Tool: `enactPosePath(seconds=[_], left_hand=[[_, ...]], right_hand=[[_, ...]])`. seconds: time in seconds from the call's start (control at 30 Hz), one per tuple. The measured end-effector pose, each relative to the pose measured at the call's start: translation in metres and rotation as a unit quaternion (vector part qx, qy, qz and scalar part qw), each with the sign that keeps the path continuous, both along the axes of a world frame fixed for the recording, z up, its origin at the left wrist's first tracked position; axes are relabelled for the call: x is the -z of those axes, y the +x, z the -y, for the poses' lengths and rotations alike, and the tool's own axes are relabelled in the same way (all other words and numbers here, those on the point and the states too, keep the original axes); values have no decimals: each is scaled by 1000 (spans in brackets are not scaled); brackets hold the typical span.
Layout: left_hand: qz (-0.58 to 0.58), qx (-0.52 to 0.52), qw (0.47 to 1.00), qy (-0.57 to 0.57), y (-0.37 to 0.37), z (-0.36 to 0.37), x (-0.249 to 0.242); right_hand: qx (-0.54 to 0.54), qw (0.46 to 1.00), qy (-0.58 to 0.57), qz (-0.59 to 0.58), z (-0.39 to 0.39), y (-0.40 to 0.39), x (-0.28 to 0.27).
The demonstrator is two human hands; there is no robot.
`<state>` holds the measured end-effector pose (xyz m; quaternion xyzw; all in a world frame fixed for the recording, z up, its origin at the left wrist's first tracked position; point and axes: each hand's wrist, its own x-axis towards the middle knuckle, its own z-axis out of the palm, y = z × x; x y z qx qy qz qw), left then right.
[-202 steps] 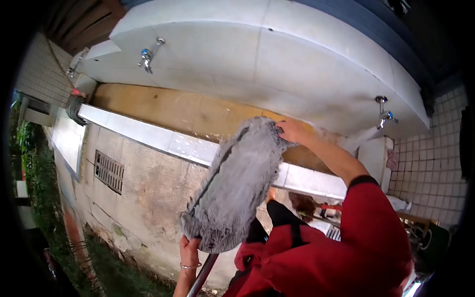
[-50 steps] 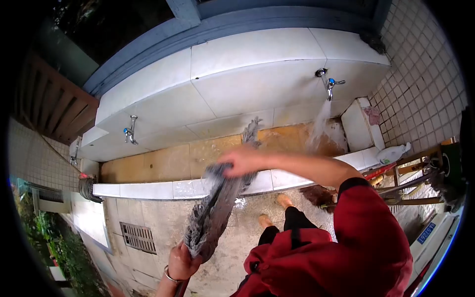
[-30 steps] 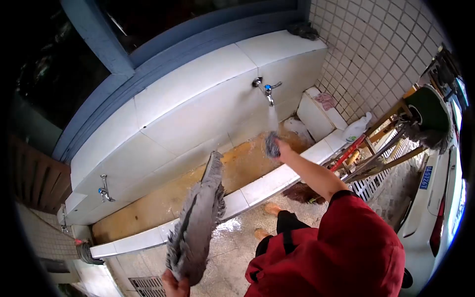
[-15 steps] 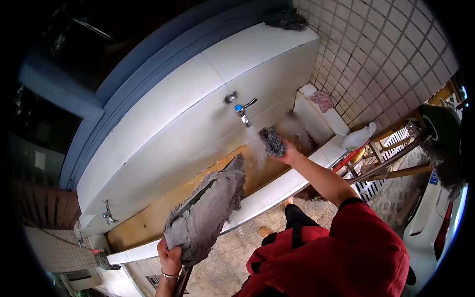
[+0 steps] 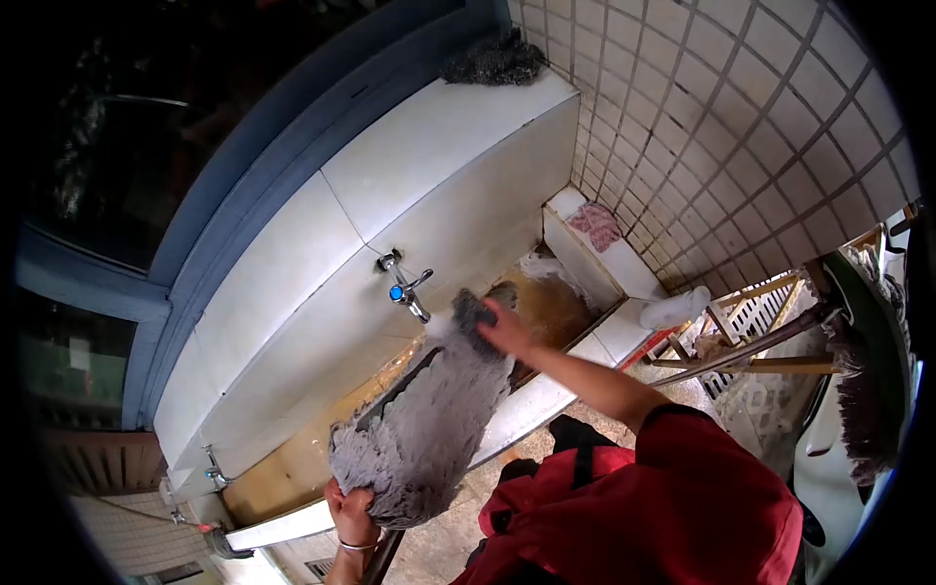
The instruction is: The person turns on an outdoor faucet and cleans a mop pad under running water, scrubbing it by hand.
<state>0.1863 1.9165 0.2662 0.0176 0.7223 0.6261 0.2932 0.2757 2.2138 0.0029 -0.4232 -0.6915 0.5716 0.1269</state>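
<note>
The grey mop head point(image 5: 424, 429) hangs over the tiled wash trough point(image 5: 546, 400), its long axis running from the lower left up to the upper right, with the top end just under the tap point(image 5: 405, 288). The left hand point(image 5: 349, 507) is closed around its lower end where the metal handle point(image 5: 382, 558) joins. The right hand point(image 5: 502, 327) grips a dark clump of fibres point(image 5: 471, 310) at the top end, beside the tap's spout.
</note>
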Motion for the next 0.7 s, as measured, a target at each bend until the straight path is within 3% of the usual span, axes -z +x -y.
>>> enactPosePath(seconds=[0.1,0.2,0.3,0.4,0.47,0.5,0.6,0.7], left_hand=[[-45,72,996,-9,8,-1,-8],[-40,87,995,-11,3,5,3],[5,41,999,13,-3,2,4],[2,53,998,21,-21,8,17],[-6,76,997,27,-32,6,26],[-51,24,997,-47,-35,6,35],[-16,81,997,6,-42,-24,52],[50,100,991,75,-47,-60,59]], right_hand=[[130,991,-1,43,-26,19,-10],[115,983,111,-92,26,-3,-40],[1,996,85,14,24,-16,-18],[23,985,33,168,-17,12,12],[157,986,-7,48,-20,7,30],[218,975,-33,-11,-14,9,29],[178,932,-261,-179,-9,-43,9],[109,903,-377,-175,-7,-52,-90]])
